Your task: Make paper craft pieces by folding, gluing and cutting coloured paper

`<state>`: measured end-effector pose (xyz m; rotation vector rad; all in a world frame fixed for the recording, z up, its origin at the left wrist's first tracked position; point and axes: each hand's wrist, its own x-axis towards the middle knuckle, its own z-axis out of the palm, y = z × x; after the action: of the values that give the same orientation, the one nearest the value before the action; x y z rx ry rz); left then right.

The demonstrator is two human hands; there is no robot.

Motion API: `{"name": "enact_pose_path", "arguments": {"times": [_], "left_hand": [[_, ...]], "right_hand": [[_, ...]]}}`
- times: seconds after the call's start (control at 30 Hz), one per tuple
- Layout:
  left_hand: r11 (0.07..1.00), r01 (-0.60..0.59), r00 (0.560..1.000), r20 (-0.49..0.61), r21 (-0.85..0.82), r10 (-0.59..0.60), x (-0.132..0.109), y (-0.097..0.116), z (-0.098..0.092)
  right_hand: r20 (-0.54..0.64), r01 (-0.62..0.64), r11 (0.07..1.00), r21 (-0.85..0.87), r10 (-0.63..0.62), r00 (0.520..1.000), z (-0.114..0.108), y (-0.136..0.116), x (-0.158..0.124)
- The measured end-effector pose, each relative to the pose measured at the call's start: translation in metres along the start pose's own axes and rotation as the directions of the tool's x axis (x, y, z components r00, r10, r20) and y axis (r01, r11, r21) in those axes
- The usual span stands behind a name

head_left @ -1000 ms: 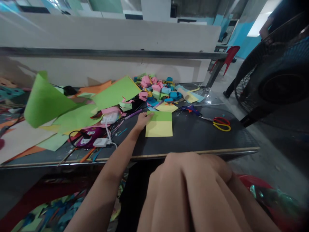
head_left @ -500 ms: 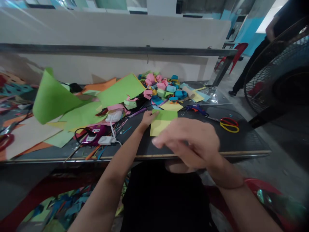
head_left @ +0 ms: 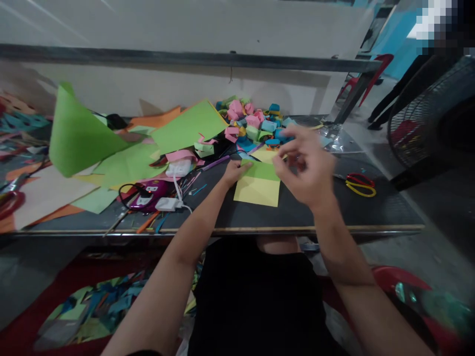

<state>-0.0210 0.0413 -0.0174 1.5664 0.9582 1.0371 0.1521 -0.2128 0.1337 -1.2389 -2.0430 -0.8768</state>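
Note:
A small yellow sheet of paper (head_left: 257,192) lies on the table with a green band (head_left: 261,171) across its far part; I cannot tell whether the band is a fold or a separate strip. My left hand (head_left: 236,171) grips the far left corner, thumb on top. Raised above the sheet's right side, my right hand (head_left: 309,165) is slightly blurred, its fingers half curled and apart, with nothing visible in them. It covers the spot where a blue tool lay. Scissors (head_left: 360,185) with red and yellow handles rest to the right.
Folded paper pieces (head_left: 254,121) are heaped at the back. Large green sheets (head_left: 189,126) spread to the left, near a purple power strip (head_left: 150,195) with cables. A fan (head_left: 438,113) stands at the right, a person's legs (head_left: 397,94) behind it. Scraps (head_left: 100,306) fill a red container below.
My right hand has moved away from me and upward, off the sheet's near right corner. My left hand stays at the corner. The view has tilted down slightly.

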Motion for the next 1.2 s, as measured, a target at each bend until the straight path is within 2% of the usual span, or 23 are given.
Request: {"name": "enact_pose_path", "arguments": {"times": [0.07,0.17,0.23,0.3,0.4,0.53,0.7,0.93,1.07,1.2], "left_hand": [[0.999,-0.007,1.000,0.029,0.034,0.006,-0.001,0.004,0.000],[0.991,-0.064,0.998,0.016,0.114,0.063,-0.005,0.011,0.000],[0.972,-0.132,0.991,0.007,0.196,0.133,-0.008,0.014,0.000],[0.942,-0.182,0.982,0.000,0.283,0.190,-0.011,0.017,0.001],[0.910,-0.228,0.969,-0.009,0.346,0.246,-0.015,0.019,0.003],[0.880,-0.281,0.957,0.046,0.383,0.285,-0.017,0.021,0.005],[0.867,-0.317,0.947,0.075,0.384,0.312,-0.020,0.021,0.005],[0.897,-0.284,0.953,-0.001,0.340,0.302,-0.021,0.020,0.005],[0.909,-0.261,0.960,-0.010,0.326,0.279,-0.021,0.021,0.006],[0.934,-0.219,0.964,-0.086,0.282,0.252,-0.022,0.024,0.008]], "right_hand": [[0.077,-0.069,0.988,0.135,0.059,0.995,0.055,0.011,0.021],[0.221,-0.186,0.942,0.278,0.126,0.967,0.134,0.031,0.044],[0.311,-0.271,0.901,0.338,0.165,0.936,0.170,0.041,0.049],[0.382,-0.357,0.855,0.376,0.209,0.900,0.189,0.047,0.046],[0.418,-0.420,0.815,0.400,0.246,0.875,0.196,0.048,0.036],[0.452,-0.431,0.803,0.410,0.232,0.861,0.197,0.046,0.029],[0.462,-0.418,0.791,0.448,0.196,0.865,0.202,0.051,0.025],[0.509,-0.402,0.803,0.440,0.146,0.848,0.195,0.082,0.014],[0.524,-0.391,0.815,0.427,0.130,0.842,0.190,0.084,0.013],[0.501,-0.375,0.825,0.422,0.133,0.855,0.187,0.085,0.014]]}}
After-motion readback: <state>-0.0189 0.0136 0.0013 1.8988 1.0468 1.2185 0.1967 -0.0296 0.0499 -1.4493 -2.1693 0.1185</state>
